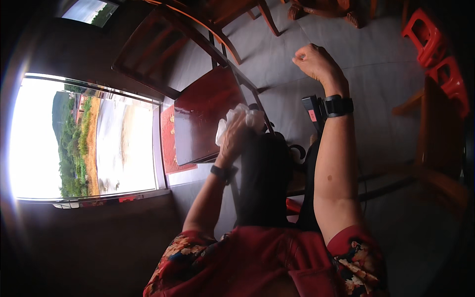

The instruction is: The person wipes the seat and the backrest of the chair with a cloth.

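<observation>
My left hand [232, 136] is closed on a crumpled white cloth [252, 117], perhaps tissue. Hand and cloth are at the near right edge of a glossy dark red-brown wooden chair seat [205, 111], just above my left knee. Whether the cloth touches the wood, I cannot tell. My right hand [316, 62] is raised in front of me over the floor, its fingers curled into a loose fist with nothing showing in it. Dark bands circle both wrists. A black device with a pink label [312, 111] shows beside the right wrist, partly hidden.
Red plastic stools [429, 42] stand at the far right, near a wooden chair [435, 128]. More carved wooden furniture [326, 7] stands ahead on the grey tiled floor [282, 64]. A bright open doorway [89, 143] is on the left, with a red mat [170, 141] beside it.
</observation>
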Motion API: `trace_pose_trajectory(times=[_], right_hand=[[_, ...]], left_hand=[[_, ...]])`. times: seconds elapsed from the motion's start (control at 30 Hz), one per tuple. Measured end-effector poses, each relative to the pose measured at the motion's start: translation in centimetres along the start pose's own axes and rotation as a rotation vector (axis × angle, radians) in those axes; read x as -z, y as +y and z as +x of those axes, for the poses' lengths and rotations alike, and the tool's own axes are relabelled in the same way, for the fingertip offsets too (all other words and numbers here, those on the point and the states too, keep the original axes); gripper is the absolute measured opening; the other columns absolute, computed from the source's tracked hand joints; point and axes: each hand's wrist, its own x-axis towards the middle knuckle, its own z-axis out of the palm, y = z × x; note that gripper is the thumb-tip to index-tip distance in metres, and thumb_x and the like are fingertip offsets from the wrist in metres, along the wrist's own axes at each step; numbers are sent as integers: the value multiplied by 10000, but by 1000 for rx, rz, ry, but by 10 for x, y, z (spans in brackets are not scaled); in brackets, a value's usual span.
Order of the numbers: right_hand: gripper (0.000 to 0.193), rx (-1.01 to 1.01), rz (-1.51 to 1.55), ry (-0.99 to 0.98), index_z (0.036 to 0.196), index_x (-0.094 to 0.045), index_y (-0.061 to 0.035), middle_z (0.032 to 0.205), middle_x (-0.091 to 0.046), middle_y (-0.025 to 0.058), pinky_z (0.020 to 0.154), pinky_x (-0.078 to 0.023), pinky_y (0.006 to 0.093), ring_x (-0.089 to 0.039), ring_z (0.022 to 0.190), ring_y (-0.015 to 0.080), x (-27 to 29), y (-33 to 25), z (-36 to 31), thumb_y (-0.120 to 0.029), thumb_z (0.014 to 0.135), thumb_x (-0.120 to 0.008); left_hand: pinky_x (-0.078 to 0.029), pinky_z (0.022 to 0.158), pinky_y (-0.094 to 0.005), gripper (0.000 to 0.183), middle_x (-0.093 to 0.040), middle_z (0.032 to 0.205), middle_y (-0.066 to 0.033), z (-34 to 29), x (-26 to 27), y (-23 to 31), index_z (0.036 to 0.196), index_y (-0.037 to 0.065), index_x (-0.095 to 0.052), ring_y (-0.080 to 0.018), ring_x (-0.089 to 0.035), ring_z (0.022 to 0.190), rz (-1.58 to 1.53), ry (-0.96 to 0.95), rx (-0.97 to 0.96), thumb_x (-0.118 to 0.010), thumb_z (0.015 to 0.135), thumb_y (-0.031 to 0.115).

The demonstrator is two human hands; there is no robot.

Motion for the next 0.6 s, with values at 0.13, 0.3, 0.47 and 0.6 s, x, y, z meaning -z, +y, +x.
trace_pose_trajectory(times=[0.13, 0.3, 0.47, 0.6], right_hand=[[356, 35, -7, -7, 1148, -644, -83, 1159, -657, 143, 932, -503, 381, -624, 1094, 307, -3, 3, 7, -324, 887, -627], [391, 55, 23, -30, 1158, -658, -54, 1157, -661, 164, 932, -493, 361, -638, 1082, 279, -6, -5, -2, -327, 878, -639], [395, 95, 21, -85, 1176, -652, -65, 1176, -656, 156, 939, -491, 362, -633, 1096, 273, -5, -13, -5, -331, 885, -626], [379, 79, 10, -96, 1169, -657, -89, 1181, -656, 136, 942, -494, 376, -634, 1086, 285, -6, -7, 1, -341, 890, -608]], left_hand=[[-426, 995, -404, 368, -581, 1288, -133, -11, 9, 33, 1218, 106, -603, -336, -521, 1227, -200, 29, 268, -618, 864, 207], [-409, 1027, -394, 468, -537, 1368, -140, -22, -9, 15, 1308, 110, -557, -331, -474, 1297, -146, -31, 347, -610, 871, 266], [-356, 1083, -412, 548, -491, 1420, -134, -38, -28, -8, 1359, 115, -520, -320, -406, 1357, -179, -41, 368, -637, 844, 264], [-356, 1083, -411, 457, -505, 1408, -120, -51, -23, -13, 1307, 96, -558, -306, -431, 1335, -11, 54, 373, -577, 851, 112]])
